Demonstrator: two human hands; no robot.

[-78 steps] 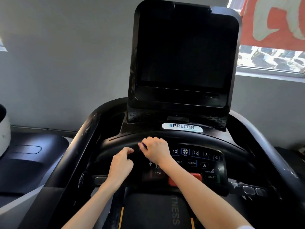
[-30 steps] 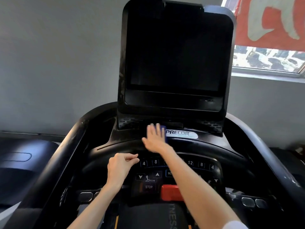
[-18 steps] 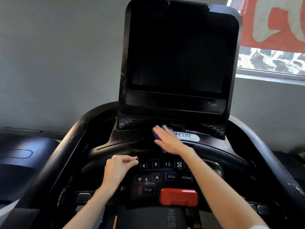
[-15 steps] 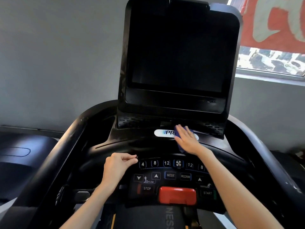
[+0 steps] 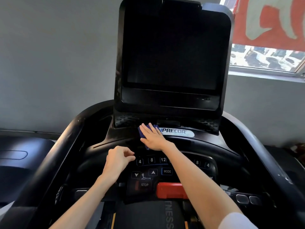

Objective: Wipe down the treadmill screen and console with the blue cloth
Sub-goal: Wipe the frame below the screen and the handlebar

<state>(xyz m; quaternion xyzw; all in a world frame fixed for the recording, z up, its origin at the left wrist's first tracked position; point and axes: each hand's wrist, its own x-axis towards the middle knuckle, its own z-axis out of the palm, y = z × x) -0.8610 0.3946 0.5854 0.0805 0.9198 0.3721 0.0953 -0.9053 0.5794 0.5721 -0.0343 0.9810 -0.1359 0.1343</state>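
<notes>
Pressing one blue cloth [image 5: 141, 132] onto console [image 5: 115, 138] with right hand [image 5: 153, 138] (fingers straight, together); resting left hand [image 5: 117, 161], loosely curled, nearby.

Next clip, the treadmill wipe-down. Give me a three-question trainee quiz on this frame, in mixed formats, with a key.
1. Multiple choice: where is the blue cloth? A) on the screen; B) under the flat right hand, just left of the PRECOR badge; C) draped over the red bar.
2. True or false: the left hand is touching the screen.
3. Fill in: the key just right of the up arrow reads ____.
Key: 1 B. 2 False; it sits low on the console, beside the 4 key. 3 MODE.
</notes>
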